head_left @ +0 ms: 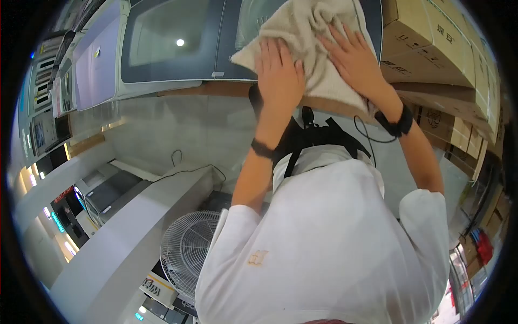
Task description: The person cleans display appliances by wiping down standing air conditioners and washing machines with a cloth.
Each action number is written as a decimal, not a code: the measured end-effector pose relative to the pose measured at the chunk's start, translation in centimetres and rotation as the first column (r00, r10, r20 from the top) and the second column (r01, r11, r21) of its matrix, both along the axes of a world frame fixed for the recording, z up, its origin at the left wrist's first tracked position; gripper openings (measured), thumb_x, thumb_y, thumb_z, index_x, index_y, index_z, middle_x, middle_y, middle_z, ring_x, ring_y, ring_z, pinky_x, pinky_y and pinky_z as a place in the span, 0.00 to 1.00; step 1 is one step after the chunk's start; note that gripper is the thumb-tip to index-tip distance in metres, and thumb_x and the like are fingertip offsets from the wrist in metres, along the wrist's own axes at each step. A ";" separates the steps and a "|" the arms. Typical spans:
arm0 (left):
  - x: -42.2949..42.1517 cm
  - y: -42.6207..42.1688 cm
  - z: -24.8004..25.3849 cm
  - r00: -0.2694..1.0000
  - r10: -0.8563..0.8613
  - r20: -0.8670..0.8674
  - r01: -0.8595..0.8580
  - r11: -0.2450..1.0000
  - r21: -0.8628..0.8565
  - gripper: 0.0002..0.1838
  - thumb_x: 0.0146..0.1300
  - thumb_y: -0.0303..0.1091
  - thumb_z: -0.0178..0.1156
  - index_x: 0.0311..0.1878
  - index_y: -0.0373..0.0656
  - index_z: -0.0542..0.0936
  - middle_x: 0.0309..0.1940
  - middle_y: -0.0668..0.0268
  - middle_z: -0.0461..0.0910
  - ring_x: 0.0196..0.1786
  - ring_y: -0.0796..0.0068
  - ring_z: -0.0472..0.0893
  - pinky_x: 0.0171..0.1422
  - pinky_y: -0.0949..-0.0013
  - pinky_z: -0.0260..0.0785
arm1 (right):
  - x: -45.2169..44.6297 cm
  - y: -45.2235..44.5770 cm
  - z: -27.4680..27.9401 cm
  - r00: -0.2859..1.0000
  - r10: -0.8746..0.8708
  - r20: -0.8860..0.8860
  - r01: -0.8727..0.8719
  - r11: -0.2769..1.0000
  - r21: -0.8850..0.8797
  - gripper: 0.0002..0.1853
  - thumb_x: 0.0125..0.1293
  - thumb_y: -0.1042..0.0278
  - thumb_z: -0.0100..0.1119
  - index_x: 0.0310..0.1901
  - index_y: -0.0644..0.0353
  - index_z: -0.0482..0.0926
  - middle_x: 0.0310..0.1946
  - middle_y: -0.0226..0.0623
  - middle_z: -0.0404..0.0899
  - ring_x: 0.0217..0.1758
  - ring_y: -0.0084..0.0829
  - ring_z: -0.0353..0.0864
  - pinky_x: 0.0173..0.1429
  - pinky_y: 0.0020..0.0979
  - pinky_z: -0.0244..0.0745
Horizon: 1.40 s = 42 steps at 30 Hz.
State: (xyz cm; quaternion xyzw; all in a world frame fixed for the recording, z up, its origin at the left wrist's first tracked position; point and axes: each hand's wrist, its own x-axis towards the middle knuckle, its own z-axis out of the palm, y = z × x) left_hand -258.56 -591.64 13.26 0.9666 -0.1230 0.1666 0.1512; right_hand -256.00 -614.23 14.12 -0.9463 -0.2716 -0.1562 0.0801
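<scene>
A beige towel [302,24] lies rumpled over the right part of a dark, glossy panelled appliance top [226,38], and its near edge hangs over the front. My left hand [280,75] rests on the towel's left side, fingers stretched forward and palm down. On the right side, my right hand [356,62] presses flat on the cloth with its fingers spread. Folds bunch up between and beyond the two hands. Neither hand is closed around the fabric. What lies beneath the towel is hidden.
Stacked cardboard boxes [431,43] stand close on the right. A pale appliance [97,54] is at the left. Behind me on the left are a standing fan [189,248] and a white counter [124,232]. A black cable [372,137] loops near my right wrist.
</scene>
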 end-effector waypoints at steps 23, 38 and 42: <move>-3.6 3.9 1.1 0.994 0.081 -0.066 -0.083 0.996 -0.031 0.34 0.70 0.43 0.59 0.74 0.34 0.70 0.76 0.45 0.67 0.79 0.43 0.65 0.81 0.40 0.57 | -0.5 2.4 2.3 0.918 0.298 -0.262 -0.314 0.949 -0.018 0.32 0.70 0.57 0.62 0.76 0.29 0.70 0.85 0.30 0.53 0.88 0.49 0.46 0.86 0.62 0.40; 7.1 18.8 1.0 0.956 0.290 -0.046 -0.294 0.941 -0.169 0.30 0.70 0.38 0.56 0.73 0.34 0.72 0.73 0.46 0.71 0.78 0.43 0.67 0.81 0.43 0.57 | 13.8 20.3 -1.1 0.879 0.412 -0.238 -0.473 0.811 -0.343 0.35 0.72 0.52 0.56 0.80 0.31 0.63 0.87 0.35 0.43 0.89 0.53 0.38 0.83 0.70 0.33; 3.8 16.0 -0.8 0.890 0.453 0.053 -0.443 0.887 -0.132 0.31 0.68 0.36 0.57 0.72 0.31 0.71 0.72 0.41 0.70 0.79 0.42 0.64 0.82 0.38 0.54 | 12.4 22.2 -0.8 0.836 0.509 -0.206 -0.549 0.764 -0.339 0.39 0.68 0.55 0.58 0.81 0.36 0.62 0.86 0.42 0.46 0.88 0.58 0.42 0.80 0.74 0.38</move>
